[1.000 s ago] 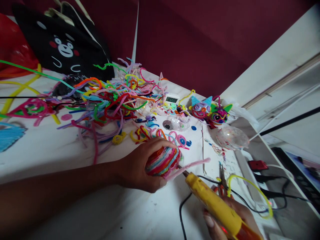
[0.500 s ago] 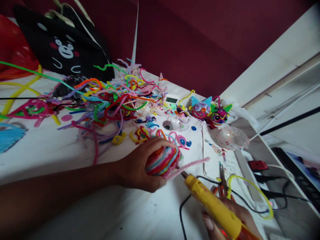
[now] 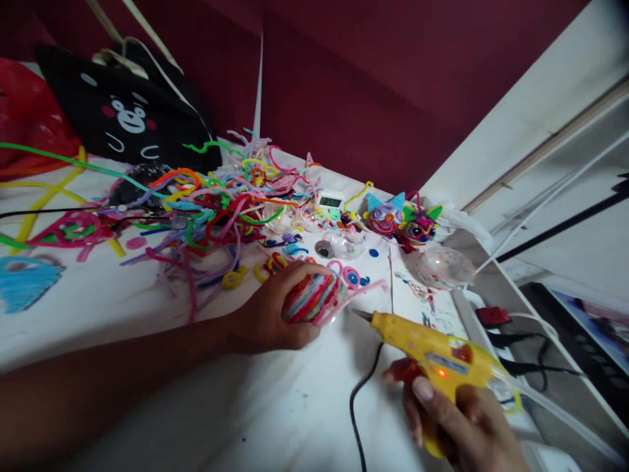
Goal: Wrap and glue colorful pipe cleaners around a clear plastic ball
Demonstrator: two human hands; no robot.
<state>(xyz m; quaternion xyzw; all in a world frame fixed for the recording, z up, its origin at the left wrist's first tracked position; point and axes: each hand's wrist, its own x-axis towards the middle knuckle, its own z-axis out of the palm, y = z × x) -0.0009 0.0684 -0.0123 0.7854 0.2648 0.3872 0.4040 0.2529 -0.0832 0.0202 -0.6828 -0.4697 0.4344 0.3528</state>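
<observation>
My left hand (image 3: 275, 311) is wrapped round a ball (image 3: 314, 298) covered in stripes of red, orange, pink and blue pipe cleaner. From the ball's right side a loose pink pipe cleaner (image 3: 361, 295) sticks out. My right hand (image 3: 457, 413) grips the handle of a yellow hot glue gun (image 3: 417, 341), whose small orange light glows. The gun's metal nozzle points left at the ball, a short gap away from it. A clear glue stick (image 3: 555, 406) juts from the gun's back end.
A tangle of coloured pipe cleaners (image 3: 221, 203) covers the table's back left. Behind are a black bag (image 3: 132, 124), a small digital clock (image 3: 331, 200) and two animal-faced figures (image 3: 386, 215). A clear plastic bowl (image 3: 447, 265) and power strip (image 3: 474, 321) lie right. The black cord (image 3: 354, 400) runs below the gun.
The glue gun has drawn back from the ball and turned side-on, its nozzle now apart from the pink pipe cleaner. The ball has tilted slightly in my left hand.
</observation>
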